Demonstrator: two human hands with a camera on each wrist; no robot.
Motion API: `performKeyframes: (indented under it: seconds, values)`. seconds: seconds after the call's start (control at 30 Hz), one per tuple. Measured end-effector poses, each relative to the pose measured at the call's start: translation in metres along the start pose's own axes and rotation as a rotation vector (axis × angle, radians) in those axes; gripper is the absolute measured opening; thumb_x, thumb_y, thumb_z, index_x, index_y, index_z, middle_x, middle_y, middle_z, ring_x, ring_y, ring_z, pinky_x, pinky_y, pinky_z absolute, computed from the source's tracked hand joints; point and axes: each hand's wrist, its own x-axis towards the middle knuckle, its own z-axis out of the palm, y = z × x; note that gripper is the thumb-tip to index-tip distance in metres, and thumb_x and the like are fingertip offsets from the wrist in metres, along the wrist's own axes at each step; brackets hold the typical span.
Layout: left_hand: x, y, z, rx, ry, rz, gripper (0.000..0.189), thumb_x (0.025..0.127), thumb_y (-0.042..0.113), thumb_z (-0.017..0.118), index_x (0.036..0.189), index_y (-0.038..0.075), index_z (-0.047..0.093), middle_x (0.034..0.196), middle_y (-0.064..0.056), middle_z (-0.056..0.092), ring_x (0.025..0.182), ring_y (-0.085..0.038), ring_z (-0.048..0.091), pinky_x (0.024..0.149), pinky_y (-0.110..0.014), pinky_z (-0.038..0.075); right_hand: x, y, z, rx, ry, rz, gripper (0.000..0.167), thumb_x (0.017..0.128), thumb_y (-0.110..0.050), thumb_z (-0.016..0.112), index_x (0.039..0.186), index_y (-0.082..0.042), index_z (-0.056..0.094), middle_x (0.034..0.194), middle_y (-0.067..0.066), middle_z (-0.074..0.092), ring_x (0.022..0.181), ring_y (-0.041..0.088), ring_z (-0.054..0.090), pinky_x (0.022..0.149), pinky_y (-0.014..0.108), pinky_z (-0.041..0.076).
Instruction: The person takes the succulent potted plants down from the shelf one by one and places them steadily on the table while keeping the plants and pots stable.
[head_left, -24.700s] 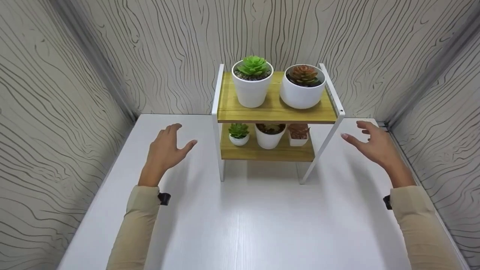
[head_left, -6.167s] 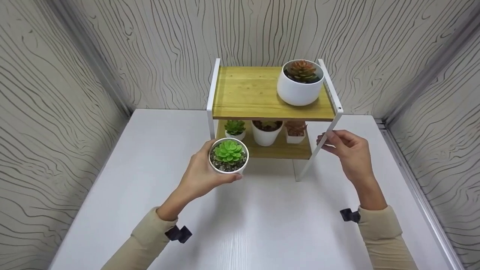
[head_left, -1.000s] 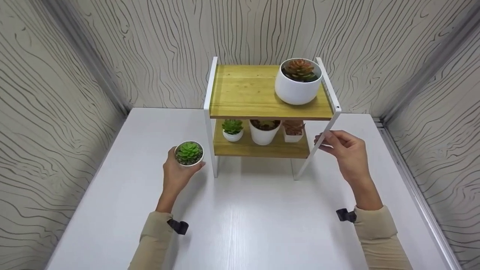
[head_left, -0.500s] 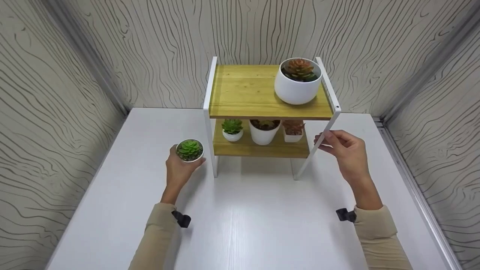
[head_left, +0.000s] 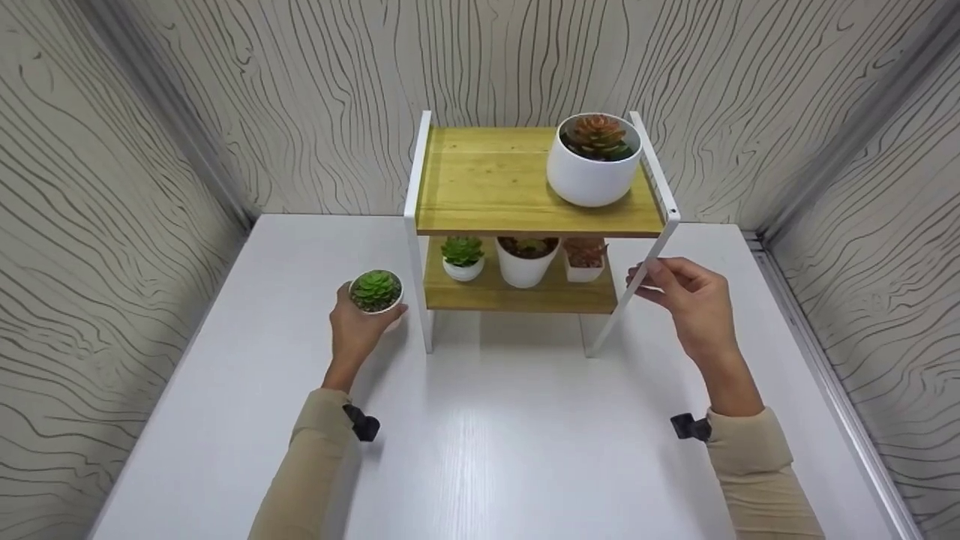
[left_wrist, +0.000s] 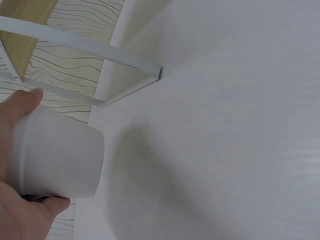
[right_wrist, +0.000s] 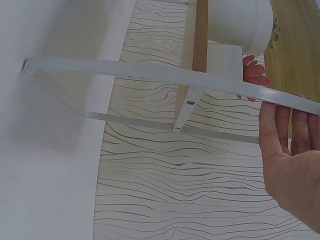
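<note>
My left hand (head_left: 355,330) grips a white pot (left_wrist: 62,155) by its upper part, thumb on one side and fingers on the other. A green succulent (head_left: 376,290) grows in that pot, which hangs upright over the table to the left of a two-tier plant shelf (head_left: 480,180). In the left wrist view its shadow falls on the tabletop. On the other side, my right hand (head_left: 697,307) holds the shelf's front right leg (right_wrist: 145,71) between thumb and fingers, just below the upper board.
A wide white pot (head_left: 592,176) with a reddish succulent stands at the right of the upper board. The lower board (head_left: 517,298) carries three small potted plants. Wood-grain patterned walls (head_left: 322,105) enclose the white table (head_left: 480,435) at the back and sides.
The green succulent's pot has left the upper board, passed in front of the shelf and moved left in my left hand, lately slightly farther back. My right hand has taken hold of the leg.
</note>
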Motion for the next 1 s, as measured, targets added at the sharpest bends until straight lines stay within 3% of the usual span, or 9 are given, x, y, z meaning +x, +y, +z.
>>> performKeyframes:
  seconds: [0.13, 0.53, 0.73, 1.0]
  values:
    - [0.006, -0.006, 0.004, -0.020, 0.015, -0.016, 0.110, 0.066, 0.046, 0.085, 0.147, 0.002, 0.026, 0.143, -0.020, 0.047, 0.134, -0.033, 0.048, 0.110, -0.047, 0.044, 0.000, 0.000, 0.000, 0.020, 0.004, -0.002, 0.033, 0.095, -0.012, 0.059, 0.112, 0.017, 0.059, 0.097, 0.005, 0.075, 0.096, 0.018, 0.073, 0.086, 0.031, 0.059]
    - [0.012, -0.013, 0.008, -0.018, 0.043, -0.047, 0.110, 0.068, 0.045, 0.085, 0.148, 0.002, 0.024, 0.143, -0.020, 0.046, 0.135, -0.032, 0.047, 0.112, -0.046, 0.042, -0.001, 0.001, 0.002, -0.015, 0.014, 0.014, 0.033, 0.095, -0.014, 0.060, 0.112, 0.015, 0.060, 0.097, 0.007, 0.074, 0.101, 0.027, 0.070, 0.087, 0.032, 0.058]
    - [0.017, -0.015, 0.009, -0.002, 0.049, -0.039, 0.109, 0.067, 0.046, 0.085, 0.147, 0.002, 0.025, 0.143, -0.020, 0.047, 0.135, -0.031, 0.047, 0.112, -0.045, 0.042, -0.001, 0.000, 0.001, -0.027, 0.018, 0.022, 0.031, 0.095, -0.016, 0.060, 0.111, 0.011, 0.062, 0.098, 0.007, 0.074, 0.099, 0.019, 0.071, 0.087, 0.030, 0.058]
    - [0.023, -0.018, 0.011, 0.003, 0.054, -0.036, 0.110, 0.067, 0.047, 0.085, 0.147, 0.002, 0.025, 0.143, -0.020, 0.046, 0.135, -0.032, 0.047, 0.112, -0.046, 0.042, 0.000, -0.001, 0.001, -0.019, 0.018, 0.018, 0.034, 0.095, -0.014, 0.060, 0.112, 0.016, 0.059, 0.098, 0.007, 0.074, 0.098, 0.017, 0.072, 0.087, 0.031, 0.058]
